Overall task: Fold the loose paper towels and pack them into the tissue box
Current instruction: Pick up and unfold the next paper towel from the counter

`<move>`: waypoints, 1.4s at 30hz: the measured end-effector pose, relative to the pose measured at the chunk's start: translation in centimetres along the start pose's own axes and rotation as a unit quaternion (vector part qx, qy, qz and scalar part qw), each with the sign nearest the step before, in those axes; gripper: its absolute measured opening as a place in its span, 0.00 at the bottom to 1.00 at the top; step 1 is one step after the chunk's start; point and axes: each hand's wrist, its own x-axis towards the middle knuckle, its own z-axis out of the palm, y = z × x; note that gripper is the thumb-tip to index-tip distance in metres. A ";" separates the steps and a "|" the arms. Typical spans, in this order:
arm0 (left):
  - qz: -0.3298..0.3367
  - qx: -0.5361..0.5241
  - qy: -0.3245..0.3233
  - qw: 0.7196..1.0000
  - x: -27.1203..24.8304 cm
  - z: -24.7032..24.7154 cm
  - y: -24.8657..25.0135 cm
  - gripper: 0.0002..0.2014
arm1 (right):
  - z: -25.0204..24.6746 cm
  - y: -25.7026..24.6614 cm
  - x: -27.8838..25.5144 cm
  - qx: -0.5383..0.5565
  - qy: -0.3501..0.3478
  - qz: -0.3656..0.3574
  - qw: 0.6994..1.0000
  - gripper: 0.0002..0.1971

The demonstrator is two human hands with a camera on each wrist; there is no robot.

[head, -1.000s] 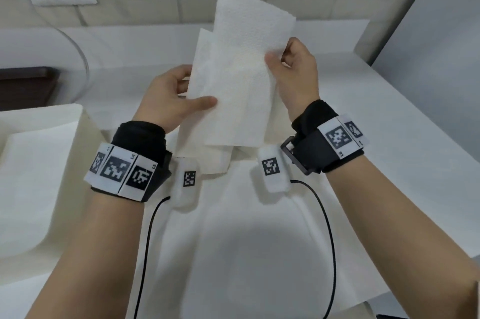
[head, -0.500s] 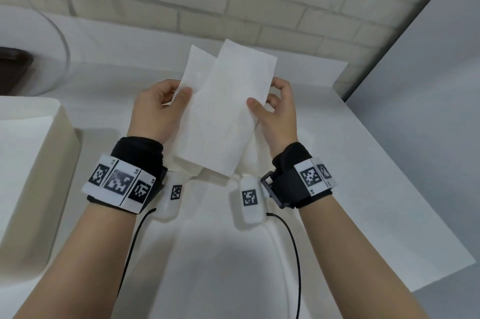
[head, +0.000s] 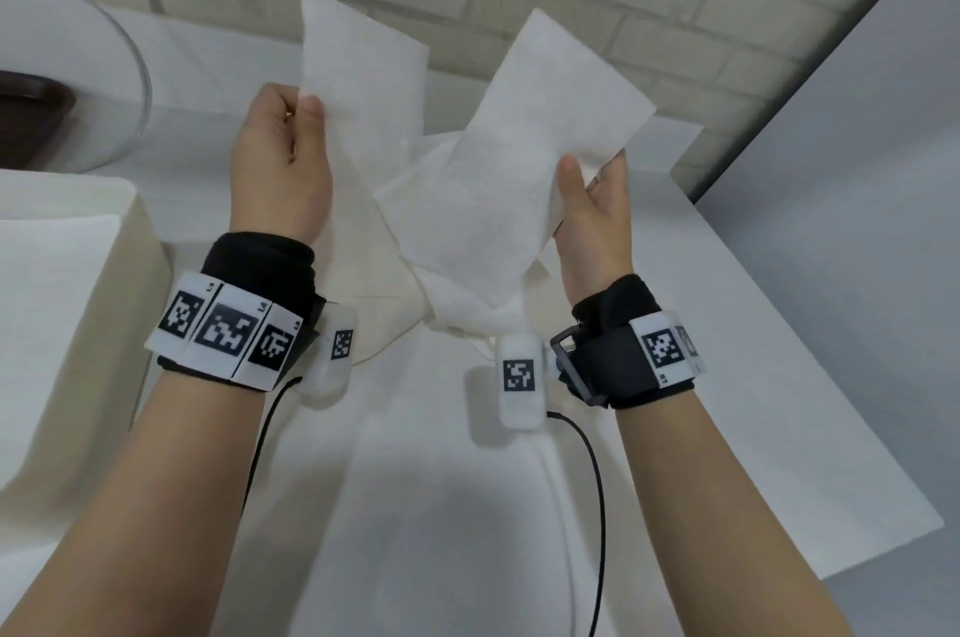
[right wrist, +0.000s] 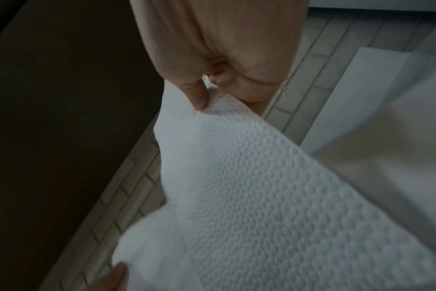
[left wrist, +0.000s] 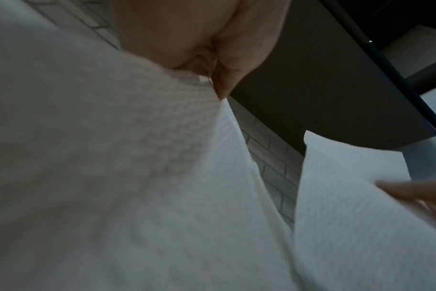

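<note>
Both hands are up over the white table, each pinching paper: the left hand holds a narrow folded white embossed paper towel by its edge between thumb and fingers, and the right hand grips a second, wider white towel piece the same way. Whether the two join lower down is unclear. To fold well, I would line up edges before creasing. Two raised pieces are visible, and one cream box stands at left.

Both forearms reach forward, wrists strapped with black bands. The left hand pinches one paper towel at its edge; the right hand pinches another beside it.
</note>
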 end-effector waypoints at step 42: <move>-0.138 -0.082 0.011 0.987 0.2 -2.5 -1.1 0.21 | 0.5 5.5 0.6 -0.653 -0.207 0.222 0.694 0.46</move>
